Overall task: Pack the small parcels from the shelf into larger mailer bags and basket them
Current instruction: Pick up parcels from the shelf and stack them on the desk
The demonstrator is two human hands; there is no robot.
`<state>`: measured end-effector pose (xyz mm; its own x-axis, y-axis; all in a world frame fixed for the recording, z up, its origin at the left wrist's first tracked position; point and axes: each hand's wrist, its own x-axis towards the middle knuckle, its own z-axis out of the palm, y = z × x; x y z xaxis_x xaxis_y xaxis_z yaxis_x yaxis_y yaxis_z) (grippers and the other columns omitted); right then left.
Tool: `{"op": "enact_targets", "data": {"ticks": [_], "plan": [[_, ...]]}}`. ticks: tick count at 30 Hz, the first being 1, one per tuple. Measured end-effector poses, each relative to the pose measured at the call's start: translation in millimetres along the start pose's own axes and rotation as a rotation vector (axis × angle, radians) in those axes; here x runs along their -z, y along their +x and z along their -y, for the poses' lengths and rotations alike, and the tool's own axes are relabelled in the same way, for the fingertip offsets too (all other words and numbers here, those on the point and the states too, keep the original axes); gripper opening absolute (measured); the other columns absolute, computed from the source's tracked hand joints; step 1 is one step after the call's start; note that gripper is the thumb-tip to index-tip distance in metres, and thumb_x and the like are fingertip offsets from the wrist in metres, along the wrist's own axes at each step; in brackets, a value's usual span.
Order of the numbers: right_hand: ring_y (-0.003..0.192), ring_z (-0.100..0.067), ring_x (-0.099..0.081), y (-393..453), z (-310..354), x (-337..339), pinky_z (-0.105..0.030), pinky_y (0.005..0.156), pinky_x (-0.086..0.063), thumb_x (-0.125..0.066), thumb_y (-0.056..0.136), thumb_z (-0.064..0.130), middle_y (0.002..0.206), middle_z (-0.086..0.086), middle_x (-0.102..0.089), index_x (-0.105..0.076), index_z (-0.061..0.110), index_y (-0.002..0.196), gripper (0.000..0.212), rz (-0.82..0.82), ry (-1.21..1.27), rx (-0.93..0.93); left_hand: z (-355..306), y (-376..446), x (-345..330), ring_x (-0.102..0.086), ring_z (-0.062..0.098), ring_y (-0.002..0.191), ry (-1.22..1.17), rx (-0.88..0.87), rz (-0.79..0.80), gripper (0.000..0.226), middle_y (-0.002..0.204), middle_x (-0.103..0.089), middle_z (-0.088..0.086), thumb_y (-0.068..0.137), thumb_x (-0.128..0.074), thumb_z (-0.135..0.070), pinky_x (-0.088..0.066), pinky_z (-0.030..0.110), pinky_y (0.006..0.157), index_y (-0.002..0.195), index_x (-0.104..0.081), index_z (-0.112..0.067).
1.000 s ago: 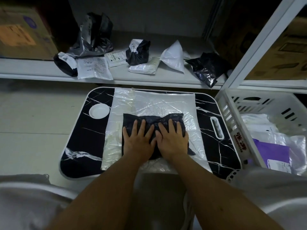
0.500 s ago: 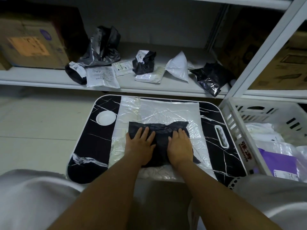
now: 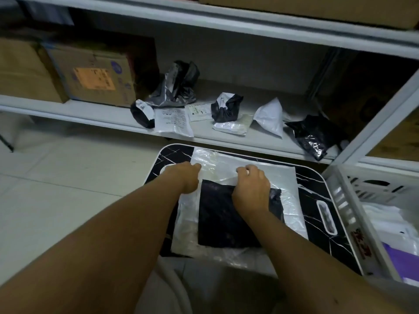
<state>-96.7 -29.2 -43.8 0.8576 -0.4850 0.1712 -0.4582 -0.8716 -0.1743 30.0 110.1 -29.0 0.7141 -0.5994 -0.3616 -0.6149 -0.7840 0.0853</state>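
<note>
A flat black parcel lies inside a large translucent mailer bag spread over a small black marble-patterned table. My left hand pinches the bag's far flap at its left side. My right hand has its fingers curled on the same flap near the middle, its palm over the parcel's top edge. On the shelf behind lie several small parcels, among them a black and white one, a white pouch and a shiny black one.
A white plastic basket stands right of the table and holds white and purple bagged items. Cardboard boxes fill the shelf's left end. A white shelf post rises at the right. Pale floor tiles lie to the left.
Both hands left the black parcel, where they pressed flat, and moved forward to the bag's far flap, fingers now curled on it. The camera tilted up toward the shelf.
</note>
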Motion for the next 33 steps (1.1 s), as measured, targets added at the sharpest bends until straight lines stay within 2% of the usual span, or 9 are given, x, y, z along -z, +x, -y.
{"op": "enact_targets", "data": {"ticks": [7,10,13,15,20,22,25,29,33], "plan": [[0.113,-0.03,-0.046,47.8,60.2,-1.4,-0.038,0.091,-0.039,-0.052,0.082,0.0,0.127,-0.011,-0.05,-0.055,0.01,0.124,0.044,-0.055,0.054,0.153,41.7,15.9,16.7,-0.045,0.034,0.125,-0.191,0.188,-0.228,0.054,0.141,-0.041,0.012,0.093,-0.049,-0.026,-0.041,0.048,0.098,0.143,-0.031,-0.017],[0.112,-0.028,-0.047,70.9,87.2,-12.6,-0.036,0.09,-0.041,-0.051,0.084,0.001,0.124,-0.01,-0.051,-0.054,0.01,0.125,0.042,-0.062,0.051,0.205,57.6,31.5,18.2,-0.048,0.034,0.121,-0.231,0.228,-0.323,0.053,0.139,-0.041,0.013,0.092,-0.051,-0.025,-0.042,0.045,0.092,0.141,-0.032,-0.016],[0.113,-0.028,-0.046,97.1,112.0,-24.4,-0.035,0.088,-0.041,-0.052,0.085,0.002,0.125,-0.01,-0.05,-0.053,0.01,0.128,0.044,-0.053,0.055,0.259,76.0,50.5,15.5,-0.048,0.033,0.121,-0.24,0.239,-0.352,0.056,0.139,-0.042,0.012,0.092,-0.051,-0.023,-0.043,0.043,0.091,0.143,-0.029,-0.017],[0.114,-0.028,-0.045,117.4,127.8,-31.2,-0.035,0.087,-0.041,-0.052,0.085,0.001,0.127,-0.01,-0.049,-0.051,0.011,0.13,0.046,-0.052,0.059,0.282,88.0,62.6,17.1,-0.049,0.033,0.119,-0.291,0.261,-0.4,0.05,0.135,-0.045,0.013,0.091,-0.051,-0.019,-0.043,0.043,0.089,0.139,-0.034,-0.014],[0.117,-0.029,-0.042,169.4,165.7,-41.6,-0.037,0.089,-0.041,-0.052,0.088,0.003,0.131,-0.011,-0.047,-0.044,0.014,0.136,0.051,-0.06,0.078,0.301,105.1,91.9,31.5,-0.049,0.034,0.112,-0.404,0.308,-0.653,0.043,0.123,-0.05,0.015,0.089,-0.05,-0.018,-0.043,0.042,0.083,0.131,-0.045,-0.008],[0.118,-0.029,-0.041,193.5,181.3,-46.4,-0.037,0.09,-0.04,-0.048,0.089,0.002,0.132,-0.011,-0.045,-0.043,0.015,0.138,0.051,-0.064,0.104,0.29,114.5,106.6,35.9,-0.047,0.032,0.115,-0.403,0.315,-0.718,0.044,0.125,-0.051,0.013,0.089,-0.049,-0.018,-0.042,0.042,0.086,0.133,-0.046,-0.01],[0.123,-0.029,-0.038,229.0,200.3,-53.7,-0.038,0.094,-0.04,-0.045,0.089,0.001,0.137,-0.01,-0.04,-0.04,0.021,0.141,0.056,-0.041,0.122,0.273,131.9,126.5,36.8,-0.037,0.029,0.13,-0.364,0.324,-0.751,0.05,0.138,-0.045,0.009,0.09,-0.044,-0.016,-0.036,0.046,0.099,0.139,-0.041,-0.014],[0.137,-0.029,-0.025,272.1,216.5,-61.9,-0.039,0.104,-0.034,-0.043,0.093,0.006,0.155,-0.008,-0.02,-0.035,0.032,0.145,0.059,0.045,0.126,0.249,145.5,143.1,35.2,-0.023,0.026,0.142,-0.388,0.327,-0.736,0.056,0.151,-0.034,0.004,0.09,-0.045,-0.011,-0.028,0.049,0.11,0.145,-0.034,-0.017],[0.145,-0.028,-0.012,303.8,223.3,-68.9,-0.04,0.112,-0.026,-0.041,0.098,0.014,0.162,-0.002,-0.005,-0.041,0.04,0.141,0.051,0.131,0.104,0.261,146.5,149.6,28.7,-0.016,0.027,0.145,-0.4,0.351,-0.69,0.058,0.152,-0.03,0.004,0.09,-0.045,-0.009,-0.023,0.049,0.114,0.145,-0.032,-0.017]]}}
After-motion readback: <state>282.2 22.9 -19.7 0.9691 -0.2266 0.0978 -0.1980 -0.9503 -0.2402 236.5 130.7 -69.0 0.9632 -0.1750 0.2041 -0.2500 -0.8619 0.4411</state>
